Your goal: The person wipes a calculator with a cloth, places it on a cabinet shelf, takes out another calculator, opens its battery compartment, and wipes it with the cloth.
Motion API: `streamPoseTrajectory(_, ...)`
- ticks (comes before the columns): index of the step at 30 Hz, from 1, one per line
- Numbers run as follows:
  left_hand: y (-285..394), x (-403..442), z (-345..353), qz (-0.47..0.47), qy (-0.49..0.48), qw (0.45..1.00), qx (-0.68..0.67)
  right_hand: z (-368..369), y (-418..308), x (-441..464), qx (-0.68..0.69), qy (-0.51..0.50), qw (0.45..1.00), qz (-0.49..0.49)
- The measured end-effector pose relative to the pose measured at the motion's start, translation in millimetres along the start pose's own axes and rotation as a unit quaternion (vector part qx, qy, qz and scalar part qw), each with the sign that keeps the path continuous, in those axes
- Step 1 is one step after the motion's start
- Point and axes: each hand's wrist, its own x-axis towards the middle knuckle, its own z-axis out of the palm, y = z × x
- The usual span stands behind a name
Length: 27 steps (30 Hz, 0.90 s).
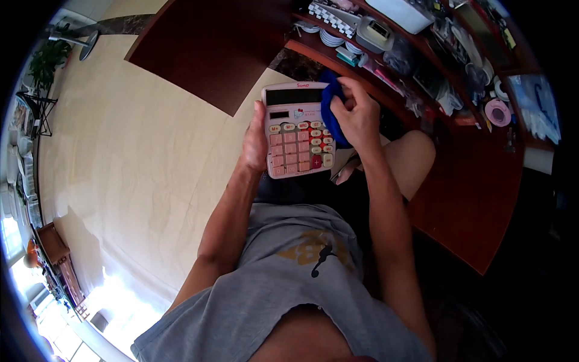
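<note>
A pink calculator point(291, 142) with a dark display and cream, pink and red keys is held up in front of my body. My left hand point(256, 140) grips its left edge, the thumb along the side and the other fingers hidden behind. In my right hand point(360, 114) a dark blue cloth point(332, 111) is pinched between thumb and fingers. The cloth lies against the calculator's upper right edge and hangs down along that side.
To the right, cabinet shelves point(386, 75) hold bowls, boxes and plastic bags, with a pink roll point(497, 113) among them. A dark red wooden panel point(205, 48) stands ahead. Pale floor point(132, 139) spreads on the left, with a plant point(48, 63) at its far side.
</note>
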Motion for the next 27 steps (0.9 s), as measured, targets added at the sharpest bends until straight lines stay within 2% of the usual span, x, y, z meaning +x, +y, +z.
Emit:
streamPoseTrajectory(1, 1.7, 1.4, 0.5, 0.011, -0.004, 1.0, 0.01, -0.6, 2.3, 3.0, 0.001, 0.0, 1.0, -0.001)
streamPoseTrajectory(3, 4.7, 0.3, 3.1, 0.016, 0.01, 1.0, 0.008, -2.0, 5.2, 10.5, -0.081, 0.009, 0.995, -0.064)
streamPoseTrajectory(8, 9.2, -5.9, 12.2, 0.05, 0.027, 0.996, 0.071, -16.2, -4.1, 18.9, -0.076, -0.048, 0.994, -0.056)
streamPoseTrajectory(10, 9.9, -9.0, 12.9, 0.089, 0.021, 0.986, 0.141, -15.9, 2.6, 24.2, 0.013, -0.09, 0.995, 0.035)
streamPoseTrajectory(11, 12.1, -9.2, 14.8, 0.089, 0.017, 0.986, 0.142, -16.9, 1.8, 25.3, 0.011, -0.087, 0.996, 0.035)
streamPoseTrajectory(13, 14.2, -13.8, 18.0, 0.134, 0.026, 0.964, 0.23, -16.4, -0.9, 24.4, 0.046, -0.092, 0.985, 0.136)
streamPoseTrajectory(20, 18.5, -16.0, 29.5, 0.184, -0.001, 0.949, 0.256, -14.5, -8.8, 18.4, 0.037, -0.089, 0.984, 0.15)
streamPoseTrajectory(23, 15.1, -13.8, 19.0, 0.096, 0.053, 0.984, 0.139, -21.2, -8.7, 9.9, 0.035, -0.119, 0.983, 0.136)
streamPoseTrajectory(25, 20.8, -7.1, 14.2, 0.039, 0.002, 0.998, -0.051, -27.0, -0.7, 1.6, 0.123, -0.155, 0.966, 0.166)
streamPoseTrajectory(26, 23.7, -3.3, 10.1, 0.027, -0.006, 0.996, -0.087, -35.5, -14.0, -1.8, 0.158, -0.154, 0.95, 0.219)
streamPoseTrajectory(27, 24.2, -1.9, 8.2, 0.032, -0.004, 0.996, -0.087, -37.5, -12.6, -2.4, 0.159, -0.158, 0.951, 0.215)
